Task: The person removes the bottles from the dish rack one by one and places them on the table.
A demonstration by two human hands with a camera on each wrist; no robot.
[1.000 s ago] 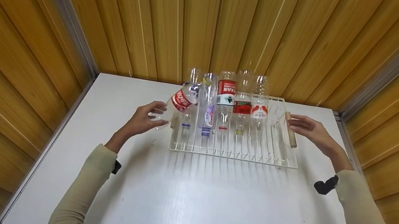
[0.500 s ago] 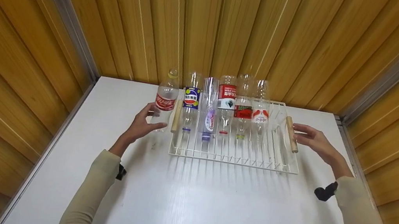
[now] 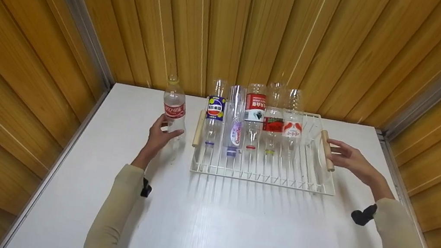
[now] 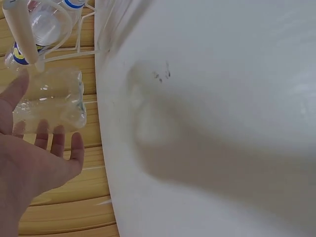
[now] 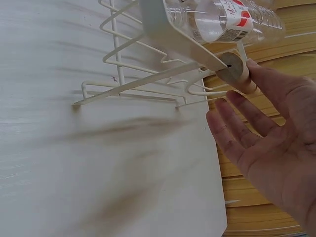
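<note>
Left hand (image 3: 160,136) holds red-label bottle (image 3: 174,109) toward back-left corner of table (image 3: 255,243); low grip could let it tip. Right hand (image 3: 351,162) at handle (image 3: 327,150), grip unclear; nudge could shift rack (image 3: 259,183).

At the upper left of the left wrist view, the bottle (image 4: 55,101) is clear, glossy plastic; in the head view its red label (image 3: 174,111) has a smooth printed face. The bottles (image 3: 255,108) near the middle are the same shiny see-through plastic (one looks ribbed in the right wrist view). The rack (image 3: 262,183) under them is smooth white wire, probably coated metal, though blur hides the finish. Its handles (image 3: 327,151) are pale, matt wood. Smooth white tabletop (image 3: 226,234) with a soft sheen; yellow-brown wood-grained walls (image 3: 226,24); matt beige cloth sleeves (image 3: 111,212).
</note>
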